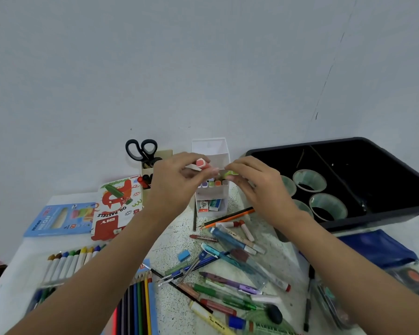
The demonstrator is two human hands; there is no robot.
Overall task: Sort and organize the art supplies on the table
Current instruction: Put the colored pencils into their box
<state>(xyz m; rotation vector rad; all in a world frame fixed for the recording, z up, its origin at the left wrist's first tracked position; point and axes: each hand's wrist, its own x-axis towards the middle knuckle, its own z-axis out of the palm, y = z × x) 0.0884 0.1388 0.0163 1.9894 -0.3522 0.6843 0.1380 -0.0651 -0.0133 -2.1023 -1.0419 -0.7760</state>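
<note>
Against the pale wall, just above the white organizer on our desk, our left hand pinches a red-capped marker and our right hand pinches a green marker, and we fear that either could slip past its slot into the loose pens before the organizer.

A pale grey wall rises behind the speckled white table. A thin dark line slants down the wall's right side.

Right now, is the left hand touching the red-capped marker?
Touching. The head view shows the left hand pinching the red-capped marker with its fingers.
</note>
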